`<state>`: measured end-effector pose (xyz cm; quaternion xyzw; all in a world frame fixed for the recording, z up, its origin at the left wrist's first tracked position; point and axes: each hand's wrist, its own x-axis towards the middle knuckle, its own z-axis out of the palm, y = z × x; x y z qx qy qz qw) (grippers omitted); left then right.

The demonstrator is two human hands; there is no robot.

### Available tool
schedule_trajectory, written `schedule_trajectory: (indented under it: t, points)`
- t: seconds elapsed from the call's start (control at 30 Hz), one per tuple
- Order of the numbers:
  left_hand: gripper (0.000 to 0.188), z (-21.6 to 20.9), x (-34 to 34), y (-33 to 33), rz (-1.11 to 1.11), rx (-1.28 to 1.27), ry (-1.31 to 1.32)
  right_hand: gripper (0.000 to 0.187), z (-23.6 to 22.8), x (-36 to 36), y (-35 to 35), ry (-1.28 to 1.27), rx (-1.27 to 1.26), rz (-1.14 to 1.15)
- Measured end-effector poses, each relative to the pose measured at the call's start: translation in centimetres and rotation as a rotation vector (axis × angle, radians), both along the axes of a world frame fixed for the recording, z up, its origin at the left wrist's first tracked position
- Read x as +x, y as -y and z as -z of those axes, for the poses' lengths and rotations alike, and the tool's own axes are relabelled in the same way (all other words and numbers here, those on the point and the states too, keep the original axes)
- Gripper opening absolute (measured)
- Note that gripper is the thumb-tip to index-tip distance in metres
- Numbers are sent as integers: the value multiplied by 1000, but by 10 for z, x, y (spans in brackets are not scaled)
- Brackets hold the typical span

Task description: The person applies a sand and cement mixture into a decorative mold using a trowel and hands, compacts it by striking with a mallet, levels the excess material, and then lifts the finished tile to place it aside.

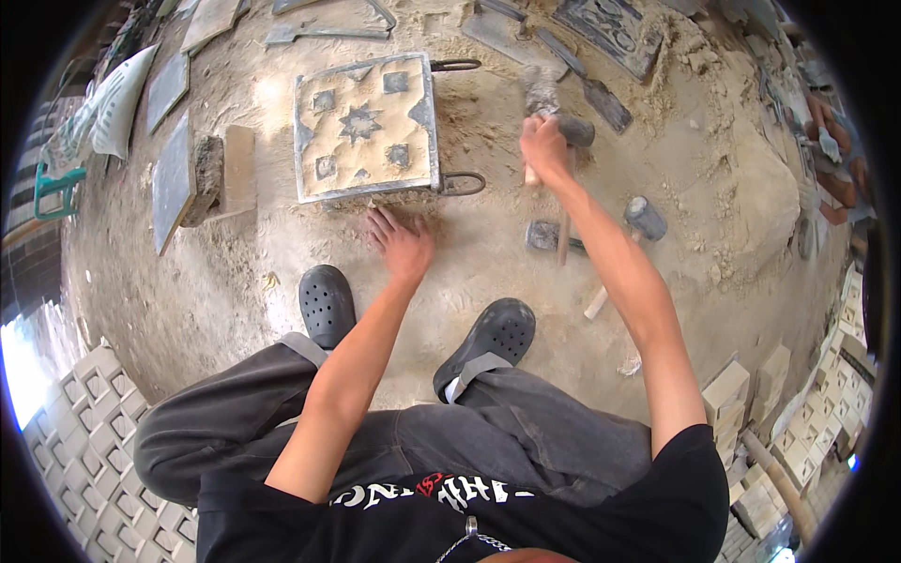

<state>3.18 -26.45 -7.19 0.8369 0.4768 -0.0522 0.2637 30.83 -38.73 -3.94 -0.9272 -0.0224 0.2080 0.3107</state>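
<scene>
In front of me lies a square metal mould [437, 122] with two loop handles on its right side. Pale sandy powder covers its face, leaving a dark star and several dark shapes bare. My left hand [404, 246], fingers spread, is at the mould's near edge and holds nothing. Right of the mould, my right hand [544, 145] is closed round a brush-like tool [533, 176] with a pale wooden handle; its grey head is blurred. Just beside that hand is a mallet [575, 130] with a dark head.
Two more hammers lie nearer on the right, one grey-headed [646, 218], one dark-headed [542, 235]. A dark patterned plate [610, 33] lies far right beside heaped sand [699, 113]. Flat slabs [175, 183] lean at left. Patterned blocks [89, 432] are stacked at lower left.
</scene>
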Motion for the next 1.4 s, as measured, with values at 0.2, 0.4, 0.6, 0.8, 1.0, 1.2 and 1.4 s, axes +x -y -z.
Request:
schedule_trajectory:
  t: [0.2, 0.4, 0.6, 0.8, 1.0, 1.2, 1.4]
  points:
    - [91, 2, 4, 19, 35, 12, -3, 49, -7, 14, -27, -36, -30, -300]
    - [93, 3, 21, 52, 87, -44, 45, 41, -7, -7, -39, 33, 38, -608]
    - [90, -1, 29, 65, 120, -35, 71, 38, 3, -24, -24, -67, 136, -524]
    - [88, 9, 28, 67, 154, 27, 97, 39, -11, -57, -5, -218, 200, -470]
    - [78, 4, 31, 69, 166, -24, 152, 45, -40, -98, 12, -550, 258, -282]
    - [75, 13, 20, 63, 362, 57, 111, 57, 27, -157, 8, -208, 345, -380]
    - [76, 6, -8, 32, 705, 169, 65, 42, -12, -165, -8, -778, 754, 23]
